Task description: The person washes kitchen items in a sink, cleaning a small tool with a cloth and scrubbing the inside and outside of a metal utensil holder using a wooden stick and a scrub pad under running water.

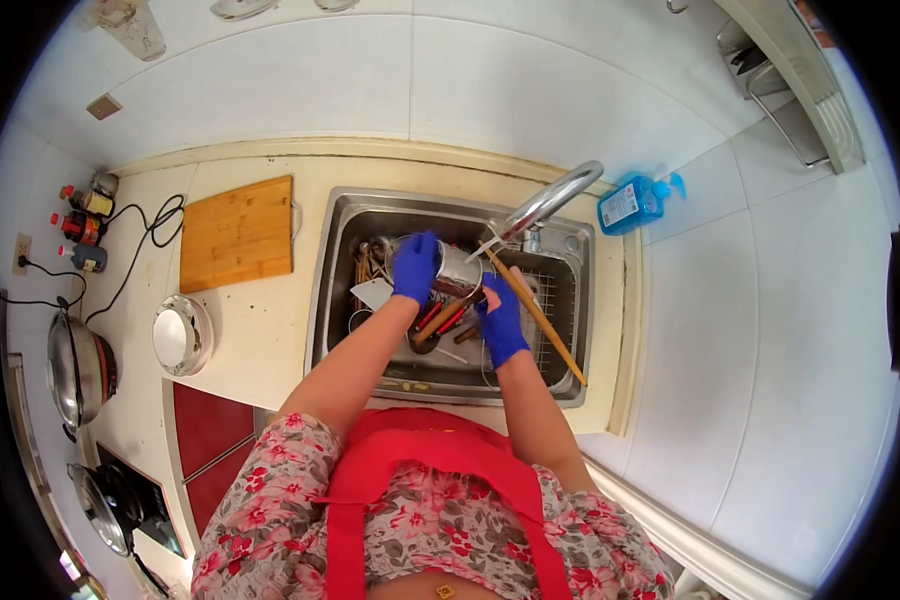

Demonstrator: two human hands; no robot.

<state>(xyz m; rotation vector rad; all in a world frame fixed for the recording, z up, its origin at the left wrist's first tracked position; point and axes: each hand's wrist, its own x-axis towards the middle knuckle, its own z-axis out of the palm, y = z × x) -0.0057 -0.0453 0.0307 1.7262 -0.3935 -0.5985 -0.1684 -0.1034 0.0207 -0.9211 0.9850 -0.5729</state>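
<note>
Both hands wear blue gloves over the metal sink (pixel 325 300). My left hand (pixel 415 267) holds the left end of a shiny metal container (pixel 458 270), which lies on its side. My right hand (pixel 500 315) is at the container's right end, its fingers around the edge with something pinkish. Water runs from the faucet (pixel 560 195) onto the container. Beneath the hands lie red-handled utensils (pixel 450 320), a wooden handle (pixel 433 328) and a white flat piece (pixel 372 293). A long wooden stick (pixel 540 318) slants across the sink's right side, beside my right hand.
A wire rack (pixel 552 345) sits in the sink's right part. On the counter are a cutting board (pixel 237 233), stacked bowls (pixel 182 335), several sauce bottles (pixel 85 228) and a black cord (pixel 150 235). A blue soap bottle (pixel 632 204) stands behind the sink's right corner.
</note>
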